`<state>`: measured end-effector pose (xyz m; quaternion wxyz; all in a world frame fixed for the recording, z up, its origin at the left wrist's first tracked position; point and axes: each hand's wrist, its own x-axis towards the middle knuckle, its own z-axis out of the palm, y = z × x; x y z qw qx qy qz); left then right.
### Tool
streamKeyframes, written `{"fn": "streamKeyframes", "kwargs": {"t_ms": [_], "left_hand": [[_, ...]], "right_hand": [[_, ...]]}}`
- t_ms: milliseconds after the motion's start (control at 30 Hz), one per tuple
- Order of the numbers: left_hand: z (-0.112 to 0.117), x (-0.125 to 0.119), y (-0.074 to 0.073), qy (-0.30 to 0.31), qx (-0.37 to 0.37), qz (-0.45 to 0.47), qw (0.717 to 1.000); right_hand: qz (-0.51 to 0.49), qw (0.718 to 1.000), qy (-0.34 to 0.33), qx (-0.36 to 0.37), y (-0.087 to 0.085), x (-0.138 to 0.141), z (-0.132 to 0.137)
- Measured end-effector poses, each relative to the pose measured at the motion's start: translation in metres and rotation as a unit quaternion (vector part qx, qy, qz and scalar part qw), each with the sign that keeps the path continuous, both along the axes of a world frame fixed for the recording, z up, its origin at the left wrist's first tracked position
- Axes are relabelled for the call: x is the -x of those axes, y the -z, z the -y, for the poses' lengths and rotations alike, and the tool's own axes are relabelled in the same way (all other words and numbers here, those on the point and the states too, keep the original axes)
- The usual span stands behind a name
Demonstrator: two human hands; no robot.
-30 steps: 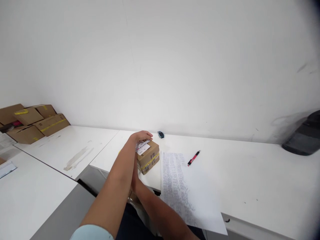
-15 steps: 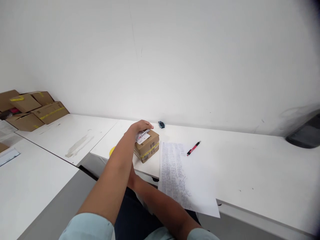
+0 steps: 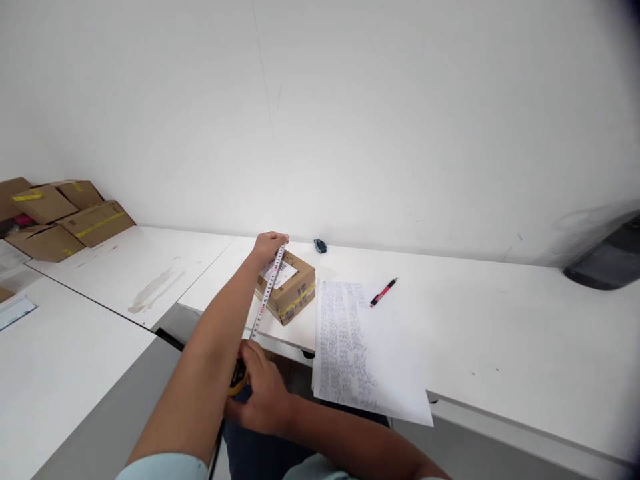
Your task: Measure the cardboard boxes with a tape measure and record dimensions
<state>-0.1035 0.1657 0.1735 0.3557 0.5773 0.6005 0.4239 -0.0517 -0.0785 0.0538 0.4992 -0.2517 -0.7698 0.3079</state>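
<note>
A small cardboard box (image 3: 299,272) with yellow tape and a white label sits at the desk's front edge. Across its top runs the pale blade of a tape measure (image 3: 263,305), marked with black and red numbers. My left hand (image 3: 270,245) pinches the blade's far end at the back of the box. Below the desk edge, my right hand (image 3: 265,390) is closed around the yellow-and-black tape measure case, partly hidden behind my left forearm.
A handwritten paper sheet (image 3: 370,360) lies right of the box, overhanging the desk edge. Near it are a red-and-black pen (image 3: 384,293) and a small dark object (image 3: 321,246) by the wall. Several cardboard boxes (image 3: 100,223) are piled at far left; a dark object (image 3: 607,257) stands at right.
The tape blade now stretches long and visible over the box. My right hand has come down and towards me with the case; my left hand has shifted slightly left and back.
</note>
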Motion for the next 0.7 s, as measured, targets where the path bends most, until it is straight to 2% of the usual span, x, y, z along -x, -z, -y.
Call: {"fn": "streamKeyframes", "kwargs": {"t_ms": [67,133,200,267,367,433,533,600,667,700], "left_hand": [[0.006,0.005,-0.020,0.006,-0.017,0.016,1.000],[0.023,0.008,-0.040,0.026,-0.046,0.047,0.997],[0.055,0.007,-0.052,0.047,-0.084,0.101,0.990],[0.102,0.002,-0.049,0.027,-0.121,0.153,0.980],[0.181,-0.009,-0.021,-0.035,-0.164,0.214,0.962],[0.226,-0.016,0.007,-0.140,-0.194,0.206,0.949],[0.270,-0.021,0.051,-0.228,-0.051,0.233,0.944],[0.285,-0.022,0.079,-0.229,0.017,0.281,0.932],[0.293,-0.026,0.103,-0.167,0.075,0.320,0.930],[0.295,-0.030,0.113,-0.121,0.104,0.331,0.930]], "right_hand": [[-0.080,0.996,0.017,-0.036,0.001,-0.019,-0.003],[-0.109,0.991,0.017,-0.073,0.000,-0.038,-0.001],[-0.129,0.989,-0.004,-0.074,-0.002,-0.056,0.005],[-0.153,0.986,-0.046,-0.046,-0.006,-0.072,0.014],[-0.176,0.976,-0.127,-0.010,-0.020,-0.090,0.025],[-0.209,0.966,-0.150,-0.004,-0.031,-0.098,0.027],[-0.289,0.948,-0.133,0.014,-0.039,-0.103,0.022],[-0.313,0.936,-0.136,0.087,-0.033,-0.106,0.018],[-0.301,0.923,-0.152,0.186,-0.021,-0.110,0.014],[-0.274,0.926,-0.151,0.211,-0.014,-0.114,0.012]]}}
